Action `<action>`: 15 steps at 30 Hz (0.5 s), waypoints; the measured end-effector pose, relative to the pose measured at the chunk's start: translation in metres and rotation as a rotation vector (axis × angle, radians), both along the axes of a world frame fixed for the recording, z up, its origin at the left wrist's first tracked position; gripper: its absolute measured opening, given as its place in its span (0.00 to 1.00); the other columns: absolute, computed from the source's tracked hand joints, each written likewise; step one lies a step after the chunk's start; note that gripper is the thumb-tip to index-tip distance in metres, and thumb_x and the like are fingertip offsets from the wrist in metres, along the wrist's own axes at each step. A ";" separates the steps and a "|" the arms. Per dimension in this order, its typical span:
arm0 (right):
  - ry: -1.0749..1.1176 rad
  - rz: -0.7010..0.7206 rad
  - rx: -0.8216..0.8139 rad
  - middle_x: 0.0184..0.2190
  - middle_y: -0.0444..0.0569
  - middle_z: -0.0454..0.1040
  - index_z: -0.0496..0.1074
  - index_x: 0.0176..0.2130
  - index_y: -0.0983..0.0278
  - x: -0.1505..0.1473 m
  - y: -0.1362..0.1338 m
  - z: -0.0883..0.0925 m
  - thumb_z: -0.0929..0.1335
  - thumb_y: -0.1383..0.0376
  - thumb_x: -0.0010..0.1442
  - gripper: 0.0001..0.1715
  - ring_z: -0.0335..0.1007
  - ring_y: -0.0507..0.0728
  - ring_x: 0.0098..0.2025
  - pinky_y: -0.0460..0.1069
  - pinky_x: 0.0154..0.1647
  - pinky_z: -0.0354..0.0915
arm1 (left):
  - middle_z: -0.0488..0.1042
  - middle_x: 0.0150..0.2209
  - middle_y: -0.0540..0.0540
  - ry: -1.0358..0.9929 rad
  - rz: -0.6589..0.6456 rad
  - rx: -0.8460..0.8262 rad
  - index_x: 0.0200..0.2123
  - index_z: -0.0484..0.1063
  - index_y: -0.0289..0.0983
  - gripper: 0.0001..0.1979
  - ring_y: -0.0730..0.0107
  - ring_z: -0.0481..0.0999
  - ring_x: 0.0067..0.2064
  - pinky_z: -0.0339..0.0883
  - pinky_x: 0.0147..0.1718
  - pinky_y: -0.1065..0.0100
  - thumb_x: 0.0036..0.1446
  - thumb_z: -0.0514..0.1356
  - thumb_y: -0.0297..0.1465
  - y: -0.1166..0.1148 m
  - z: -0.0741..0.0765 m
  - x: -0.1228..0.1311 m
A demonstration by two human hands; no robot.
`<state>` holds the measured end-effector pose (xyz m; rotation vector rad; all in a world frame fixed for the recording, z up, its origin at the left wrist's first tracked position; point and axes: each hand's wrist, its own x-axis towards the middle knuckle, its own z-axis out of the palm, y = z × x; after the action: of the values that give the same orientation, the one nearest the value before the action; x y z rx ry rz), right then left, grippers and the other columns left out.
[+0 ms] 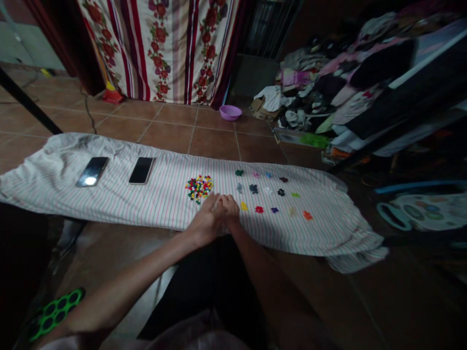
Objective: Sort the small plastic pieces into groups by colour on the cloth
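Note:
My left hand (209, 217) and my right hand (228, 206) meet over the near edge of a striped cloth (164, 204). Both have their fingers curled in and touching; whatever may be between them is too small or hidden. Just beyond my left hand lies a mixed pile of small coloured pieces (199, 187). To the right of my hands, small groups sorted by colour sit in rows, with yellow pieces (244, 206) closest to my right hand, then red pieces (259, 209). Dark grey pieces (253, 188) and green pieces (239, 172) lie farther back.
Two phones, a left one (92, 171) and a right one (142, 170), lie on the cloth's left side. Beyond stand a purple basin (230, 113) on the tiled floor and a flowered curtain (160, 48). Clothes (328, 82) are heaped at the back right.

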<state>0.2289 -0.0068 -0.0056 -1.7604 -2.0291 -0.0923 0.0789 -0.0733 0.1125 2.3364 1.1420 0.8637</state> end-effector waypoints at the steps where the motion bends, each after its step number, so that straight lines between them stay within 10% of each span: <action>1: -0.002 -0.011 0.007 0.32 0.48 0.66 0.70 0.36 0.63 0.000 0.000 0.000 0.60 0.71 0.61 0.11 0.60 0.55 0.35 0.48 0.36 0.55 | 0.60 0.62 0.33 0.052 0.137 0.000 0.51 0.69 0.33 0.18 0.51 0.53 0.67 0.57 0.61 0.45 0.58 0.51 0.26 0.016 -0.013 -0.006; 6: -0.002 -0.036 0.028 0.33 0.49 0.67 0.70 0.36 0.63 -0.002 0.000 0.006 0.61 0.71 0.59 0.09 0.60 0.55 0.36 0.47 0.36 0.54 | 0.55 0.65 0.31 0.279 0.540 0.003 0.57 0.64 0.32 0.23 0.43 0.44 0.69 0.52 0.60 0.42 0.60 0.52 0.32 0.079 -0.064 -0.037; 15: 0.013 -0.063 -0.002 0.33 0.49 0.67 0.70 0.35 0.63 -0.005 -0.003 0.014 0.62 0.71 0.59 0.08 0.60 0.55 0.35 0.48 0.32 0.51 | 0.63 0.61 0.38 0.303 0.623 -0.025 0.49 0.74 0.39 0.17 0.45 0.49 0.68 0.53 0.60 0.44 0.61 0.51 0.32 0.130 -0.091 -0.054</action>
<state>0.2239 -0.0102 0.0082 -1.8222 -1.9652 -0.0974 0.0253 0.0565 0.0212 2.1553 2.0574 0.6801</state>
